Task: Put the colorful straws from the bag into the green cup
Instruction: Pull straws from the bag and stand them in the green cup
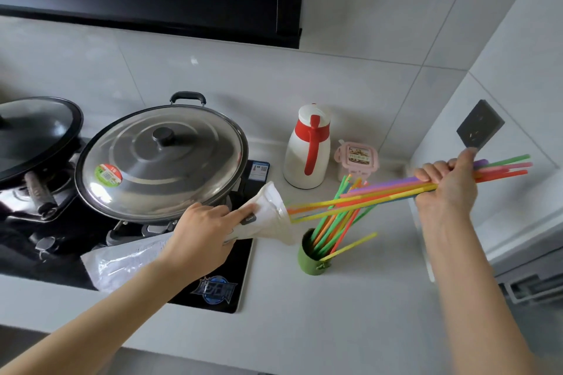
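- My right hand (447, 186) was clenched around a fistful of long colourful plastic straws (384, 192), drawing them clear of the clear plastic bag (268, 216); their far ends were just outside its mouth.
- My left hand (202, 237) pinched the bag steady above the stove edge; the small green cup (310, 259) stood just below on the counter, already holding straws.

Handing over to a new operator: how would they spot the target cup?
Find the black cooktop holding the lidded steel wok. On the pale counter just right of it stands a small green cylindrical cup, the only container with colorful straws fanning out.
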A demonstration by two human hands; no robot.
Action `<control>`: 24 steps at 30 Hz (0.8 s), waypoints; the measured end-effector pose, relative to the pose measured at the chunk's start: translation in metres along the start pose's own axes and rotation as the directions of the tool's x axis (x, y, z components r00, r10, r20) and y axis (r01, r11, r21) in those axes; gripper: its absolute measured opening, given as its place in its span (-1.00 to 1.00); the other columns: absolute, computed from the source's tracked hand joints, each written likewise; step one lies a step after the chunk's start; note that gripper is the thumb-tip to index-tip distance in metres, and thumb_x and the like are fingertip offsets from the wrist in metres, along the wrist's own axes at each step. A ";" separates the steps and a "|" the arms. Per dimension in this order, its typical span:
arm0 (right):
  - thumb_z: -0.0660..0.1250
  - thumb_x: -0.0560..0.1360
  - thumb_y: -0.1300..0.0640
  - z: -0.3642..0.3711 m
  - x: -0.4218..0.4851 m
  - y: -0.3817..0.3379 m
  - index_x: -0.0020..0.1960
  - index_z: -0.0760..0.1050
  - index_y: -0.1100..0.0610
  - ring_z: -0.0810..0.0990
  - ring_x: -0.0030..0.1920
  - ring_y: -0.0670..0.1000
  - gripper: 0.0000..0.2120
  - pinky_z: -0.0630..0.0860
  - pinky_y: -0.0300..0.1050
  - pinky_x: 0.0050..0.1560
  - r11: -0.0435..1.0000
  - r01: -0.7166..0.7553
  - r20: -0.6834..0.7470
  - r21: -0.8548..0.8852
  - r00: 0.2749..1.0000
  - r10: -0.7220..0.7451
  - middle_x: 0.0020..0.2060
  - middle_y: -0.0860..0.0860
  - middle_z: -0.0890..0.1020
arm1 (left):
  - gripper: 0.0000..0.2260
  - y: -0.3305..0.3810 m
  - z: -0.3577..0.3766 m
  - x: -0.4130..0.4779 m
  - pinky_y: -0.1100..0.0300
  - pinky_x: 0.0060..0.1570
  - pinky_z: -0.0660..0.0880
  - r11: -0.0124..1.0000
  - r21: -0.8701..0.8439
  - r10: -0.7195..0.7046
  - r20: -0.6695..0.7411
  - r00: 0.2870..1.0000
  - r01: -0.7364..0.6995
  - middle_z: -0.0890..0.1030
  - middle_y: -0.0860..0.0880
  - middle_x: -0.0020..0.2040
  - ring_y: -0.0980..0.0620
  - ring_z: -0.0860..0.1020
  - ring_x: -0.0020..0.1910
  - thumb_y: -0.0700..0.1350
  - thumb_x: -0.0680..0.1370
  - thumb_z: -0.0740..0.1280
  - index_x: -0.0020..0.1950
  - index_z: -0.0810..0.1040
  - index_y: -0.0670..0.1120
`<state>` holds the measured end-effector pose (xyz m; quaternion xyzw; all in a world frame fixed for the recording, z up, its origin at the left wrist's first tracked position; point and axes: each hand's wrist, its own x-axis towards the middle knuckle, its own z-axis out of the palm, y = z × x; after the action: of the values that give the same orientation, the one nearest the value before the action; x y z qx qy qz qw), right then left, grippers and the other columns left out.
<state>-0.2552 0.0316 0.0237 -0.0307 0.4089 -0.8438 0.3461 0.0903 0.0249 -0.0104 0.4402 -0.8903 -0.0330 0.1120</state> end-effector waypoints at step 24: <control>0.24 0.56 -0.04 0.018 -0.006 0.005 -0.49 0.20 0.00 0.17 -0.65 -0.09 -0.52 0.14 -0.27 -0.56 0.949 0.260 0.305 -0.178 0.932 -0.198 -0.66 -0.12 0.19 | -0.37 -0.016 0.005 0.006 0.12 -0.42 0.50 0.993 0.064 -0.101 0.021 0.995 0.099 0.54 -0.06 -0.48 -0.14 0.52 -0.53 -0.32 0.06 0.55 0.12 0.61 -0.07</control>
<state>-0.2418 0.0214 0.0332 -0.2361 0.4378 -0.8160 0.2944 0.0982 0.0099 -0.0172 0.4872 -0.8690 -0.0158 0.0854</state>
